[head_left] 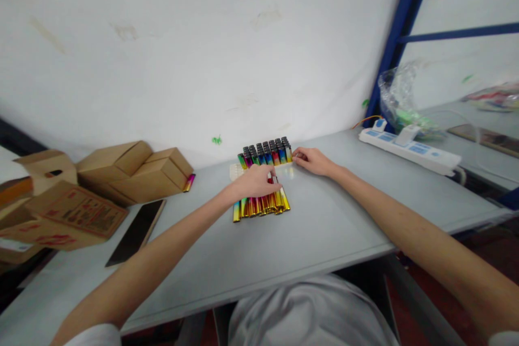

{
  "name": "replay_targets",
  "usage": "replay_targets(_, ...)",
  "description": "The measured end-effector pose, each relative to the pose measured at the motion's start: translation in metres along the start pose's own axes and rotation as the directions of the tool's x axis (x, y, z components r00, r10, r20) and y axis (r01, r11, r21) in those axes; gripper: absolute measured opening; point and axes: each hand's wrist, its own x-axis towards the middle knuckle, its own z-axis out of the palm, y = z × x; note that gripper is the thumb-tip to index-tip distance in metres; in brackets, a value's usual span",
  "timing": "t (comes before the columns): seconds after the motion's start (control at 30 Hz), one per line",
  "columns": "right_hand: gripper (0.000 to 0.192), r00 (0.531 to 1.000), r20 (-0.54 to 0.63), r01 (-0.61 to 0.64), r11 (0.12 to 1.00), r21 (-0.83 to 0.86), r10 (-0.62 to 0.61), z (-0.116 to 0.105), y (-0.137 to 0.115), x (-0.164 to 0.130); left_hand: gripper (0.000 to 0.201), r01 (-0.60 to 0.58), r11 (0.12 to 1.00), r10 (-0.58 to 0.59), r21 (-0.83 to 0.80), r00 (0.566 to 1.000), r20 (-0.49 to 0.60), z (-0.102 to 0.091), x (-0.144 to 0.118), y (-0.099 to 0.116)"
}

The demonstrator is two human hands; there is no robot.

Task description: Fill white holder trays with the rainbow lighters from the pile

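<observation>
Several shiny lighters [279, 154] in rainbow colours with black tops stand upright in rows in a pale tray [236, 171] near the wall. In front of them, more lighters [261, 206] lie flat side by side, gold ends towards me. Above these, my left hand [257, 181] is closed, thumb and forefinger around a reddish lighter that is partly hidden by the hand. At the tray's right end my right hand [314, 160] rests on the table with its fingertips curled together beside the last standing lighters. What those fingertips hold, if anything, is too small to see.
Brown cardboard boxes [141, 173] stand at the left, with a single lighter [189, 183] beside them. A dark flat slab [138, 231] lies nearby. To the right are a white power strip [409, 150], clear plastic wrap [399, 92] and a blue metal frame [391, 48].
</observation>
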Motion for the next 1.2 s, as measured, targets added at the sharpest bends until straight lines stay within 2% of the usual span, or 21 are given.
replay_targets(0.33,0.019,1.0,0.001,-0.003,1.0,0.01,0.003,0.001,0.002,0.0,0.041,-0.043,0.999,0.043,0.033,0.999,0.009,0.007,0.0,-0.004)
replay_targets(0.43,0.019,1.0,0.005,0.002,1.0,0.011,-0.002,0.001,0.002,0.0,0.036,-0.046,0.999,0.046,0.003,0.999,-0.006,0.0,-0.005,-0.002)
replay_targets(0.53,0.019,1.0,0.008,0.006,1.0,0.001,-0.006,0.0,0.001,0.0,0.028,0.004,0.999,-0.007,-0.036,0.994,-0.105,-0.015,-0.014,-0.008)
replay_targets(0.63,0.018,1.0,0.01,0.001,1.0,-0.001,-0.001,0.0,0.0,0.0,0.028,0.079,0.994,-0.096,-0.071,0.957,-0.274,-0.033,-0.022,-0.032)
replay_targets(0.73,0.019,1.0,0.007,-0.001,1.0,-0.005,0.001,0.0,-0.001,0.0,0.037,0.159,0.979,-0.197,-0.125,0.883,-0.427,-0.046,-0.025,-0.069)
replay_targets(0.77,0.02,1.0,0.005,0.0,1.0,-0.008,0.0,0.0,-0.001,0.0,0.041,0.16,0.977,-0.207,-0.14,0.862,-0.463,-0.049,-0.024,-0.083)
replay_targets(0.8,0.02,1.0,0.004,0.003,1.0,-0.011,-0.003,0.0,-0.001,0.0,0.05,0.147,0.978,-0.201,-0.151,0.859,-0.47,-0.05,-0.021,-0.095)
replay_targets(0.9,0.022,1.0,0.002,0.016,1.0,-0.018,-0.016,0.0,0.0,0.0,0.088,0.07,0.972,-0.154,-0.226,0.912,-0.379,-0.046,-0.01,-0.125)
replay_targets(0.97,0.023,1.0,-0.001,0.02,1.0,-0.014,-0.02,0.001,0.0,0.0,0.097,0.025,0.956,-0.122,-0.292,0.94,-0.32,-0.039,0.002,-0.137)
replay_targets(1.07,0.022,1.0,-0.007,0.011,1.0,-0.011,-0.011,0.001,0.001,0.0,0.087,-0.031,0.905,-0.083,-0.425,0.965,-0.248,-0.027,0.02,-0.146)
replay_targets(1.2,0.021,1.0,0.001,0.005,1.0,-0.015,-0.005,0.0,0.0,-0.001,0.05,-0.067,0.852,-0.081,-0.519,0.963,-0.259,-0.023,0.036,-0.151)
